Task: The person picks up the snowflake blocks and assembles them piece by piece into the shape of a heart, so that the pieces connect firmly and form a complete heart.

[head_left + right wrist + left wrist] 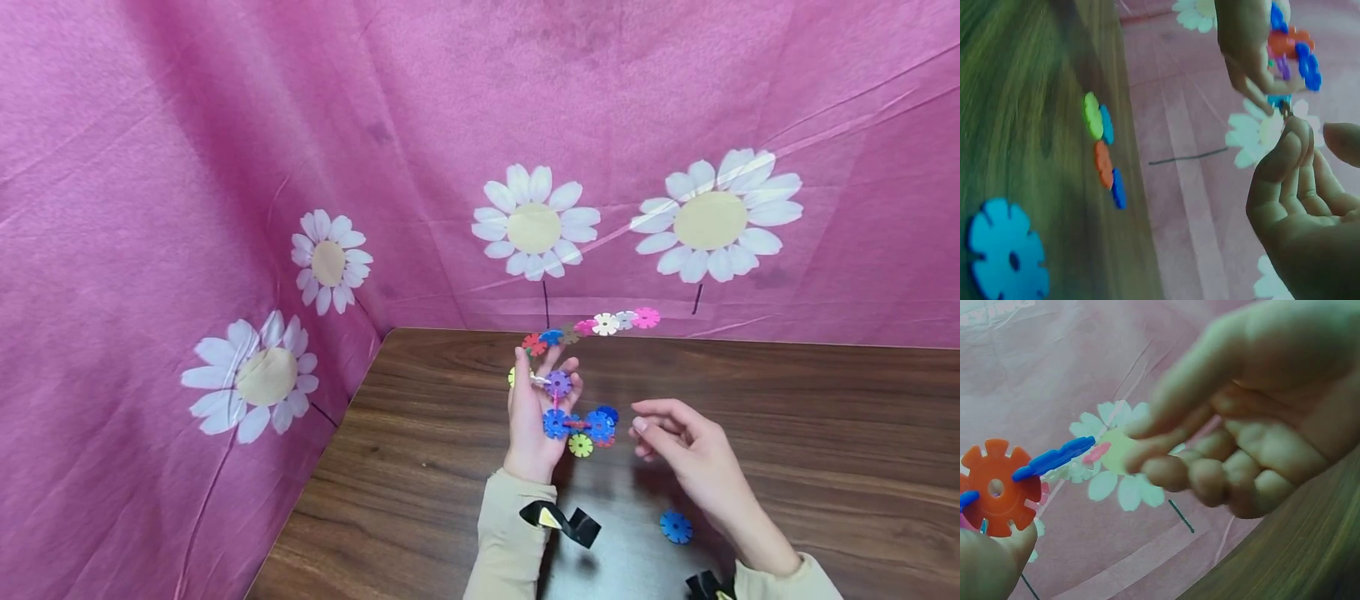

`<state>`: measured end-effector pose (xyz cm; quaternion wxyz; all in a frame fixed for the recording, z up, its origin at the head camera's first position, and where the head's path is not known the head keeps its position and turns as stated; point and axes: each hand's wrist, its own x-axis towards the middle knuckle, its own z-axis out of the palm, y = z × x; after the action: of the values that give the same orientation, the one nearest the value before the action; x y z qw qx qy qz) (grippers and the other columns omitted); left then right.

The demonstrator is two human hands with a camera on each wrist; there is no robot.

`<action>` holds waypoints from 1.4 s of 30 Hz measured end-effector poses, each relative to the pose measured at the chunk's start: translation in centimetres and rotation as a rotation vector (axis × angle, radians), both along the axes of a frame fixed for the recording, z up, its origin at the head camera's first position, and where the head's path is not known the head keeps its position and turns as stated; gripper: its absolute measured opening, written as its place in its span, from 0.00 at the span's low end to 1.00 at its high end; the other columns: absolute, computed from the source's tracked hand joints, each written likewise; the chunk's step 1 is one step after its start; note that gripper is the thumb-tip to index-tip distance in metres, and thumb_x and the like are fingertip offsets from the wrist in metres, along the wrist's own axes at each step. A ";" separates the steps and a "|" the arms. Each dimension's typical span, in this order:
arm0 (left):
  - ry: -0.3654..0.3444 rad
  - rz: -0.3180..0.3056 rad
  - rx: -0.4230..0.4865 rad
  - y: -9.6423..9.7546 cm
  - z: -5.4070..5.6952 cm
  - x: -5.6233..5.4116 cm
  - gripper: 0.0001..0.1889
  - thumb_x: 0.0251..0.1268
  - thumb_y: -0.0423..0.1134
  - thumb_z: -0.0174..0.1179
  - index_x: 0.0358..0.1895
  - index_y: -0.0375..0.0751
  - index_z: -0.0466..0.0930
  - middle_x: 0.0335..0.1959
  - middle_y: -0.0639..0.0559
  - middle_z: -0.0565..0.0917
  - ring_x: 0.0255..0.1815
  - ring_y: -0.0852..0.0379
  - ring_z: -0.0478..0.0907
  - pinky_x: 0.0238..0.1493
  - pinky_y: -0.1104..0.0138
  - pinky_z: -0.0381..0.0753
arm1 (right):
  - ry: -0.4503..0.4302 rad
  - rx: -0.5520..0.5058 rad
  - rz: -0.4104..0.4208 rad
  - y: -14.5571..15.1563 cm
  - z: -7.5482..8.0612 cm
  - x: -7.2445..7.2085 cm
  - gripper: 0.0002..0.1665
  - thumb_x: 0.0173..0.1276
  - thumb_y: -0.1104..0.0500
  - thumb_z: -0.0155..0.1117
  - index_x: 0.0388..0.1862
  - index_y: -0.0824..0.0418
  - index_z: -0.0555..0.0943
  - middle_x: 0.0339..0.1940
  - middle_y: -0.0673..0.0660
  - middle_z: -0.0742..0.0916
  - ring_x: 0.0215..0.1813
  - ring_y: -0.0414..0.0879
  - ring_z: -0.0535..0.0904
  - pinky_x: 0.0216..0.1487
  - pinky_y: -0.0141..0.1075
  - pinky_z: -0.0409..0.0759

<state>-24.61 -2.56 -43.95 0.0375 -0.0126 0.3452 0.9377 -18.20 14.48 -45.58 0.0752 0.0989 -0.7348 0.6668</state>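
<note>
My left hand (536, 425), palm up, holds a linked chain of notched plastic building discs (557, 423). Blue, purple, red and yellow-green discs lie over the palm; the upper run (606, 324) of red, blue, brown, pink, white and grey discs extends past the fingertips to the right. In the left wrist view an orange-red disc (999, 487) stands against a left fingertip, a blue one slotted into it. Right of the chain hovers my right hand (693, 458), its fingers loosely bent, thumb near forefinger, with nothing visible between them. Fingers hide part of the chain.
A loose blue disc (677, 527) lies on the brown wooden table (420, 467) below the right hand. Behind and to the left hangs a pink cloth (420, 125) printed with white daisies. Black straps (561, 521) dangle at both wrists.
</note>
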 end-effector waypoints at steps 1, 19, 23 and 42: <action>-0.005 0.000 0.006 -0.1 0.0 0.0 0.28 0.74 0.61 0.40 0.66 0.45 0.63 0.63 0.46 0.74 0.41 0.62 0.80 0.43 0.72 0.81 | -0.015 -0.024 0.000 0.2 -0.2 -0.2 0.13 0.70 0.66 0.58 0.50 0.73 0.76 0.30 0.45 0.87 0.28 0.37 0.83 0.31 0.30 0.83; -0.020 0.018 0.009 -0.9 0.2 -0.3 0.28 0.73 0.61 0.42 0.66 0.46 0.62 0.62 0.45 0.74 0.39 0.61 0.80 0.43 0.72 0.81 | -0.288 0.149 -0.002 0.8 -2.6 -2.0 0.23 0.70 0.56 0.61 0.57 0.70 0.74 0.34 0.39 0.85 0.33 0.34 0.80 0.34 0.34 0.81; -0.030 0.029 0.009 -1.1 0.2 -0.3 0.28 0.74 0.60 0.42 0.66 0.47 0.63 0.62 0.45 0.75 0.39 0.61 0.80 0.43 0.71 0.81 | -0.326 0.184 0.025 0.5 -2.9 -2.1 0.24 0.68 0.56 0.63 0.57 0.70 0.74 0.39 0.52 0.86 0.34 0.36 0.80 0.34 0.35 0.81; -0.017 0.016 0.038 -0.9 -0.1 -0.2 0.29 0.74 0.60 0.41 0.67 0.44 0.59 0.65 0.44 0.73 0.40 0.62 0.80 0.42 0.73 0.80 | -0.292 0.391 0.126 1.0 -3.9 -3.9 0.23 0.63 0.58 0.67 0.53 0.70 0.77 0.45 0.64 0.84 0.36 0.42 0.78 0.31 0.32 0.78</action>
<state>-24.80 -3.46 -44.03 0.0331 -0.0228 0.3269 0.9442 -22.07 15.52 -49.51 -0.0940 0.0600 -0.8452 0.5226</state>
